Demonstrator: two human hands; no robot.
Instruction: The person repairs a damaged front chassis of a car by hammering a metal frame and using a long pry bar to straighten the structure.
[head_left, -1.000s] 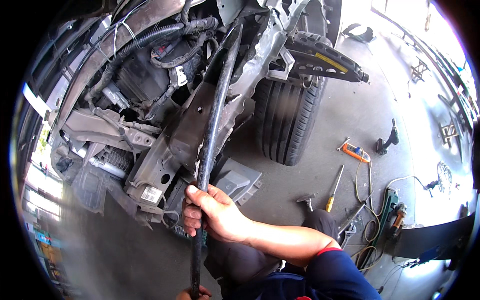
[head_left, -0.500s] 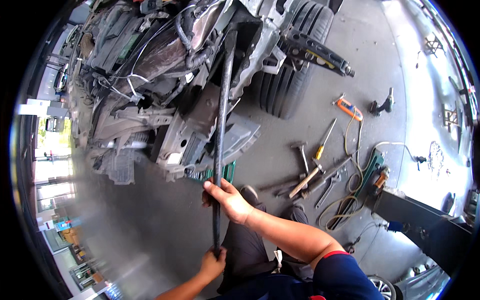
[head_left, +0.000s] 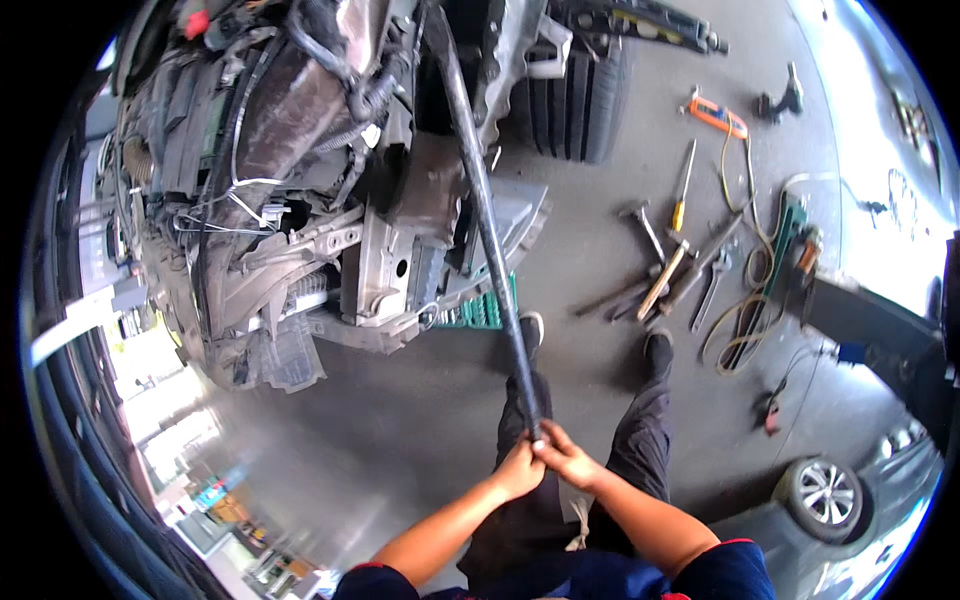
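A long dark metal pry bar slants from my hands up into the stripped front end of a car. Its far end reaches into the opening beside the bent metal frame rail. My left hand is closed round the near end of the bar, in front of my lap. Right against it, my right hand grips the same end, the two hands touching. The exact tip of the bar is hard to make out among the dark parts.
On the grey floor to the right lie a hammer, a yellow-handled screwdriver, a wrench, an orange tool and a cordless drill. A green tool case sits under the car. A dark beam juts in at right.
My right hand has slid down the bar to join my left at its near end. The bar's near end has swung right, and my view has shifted.
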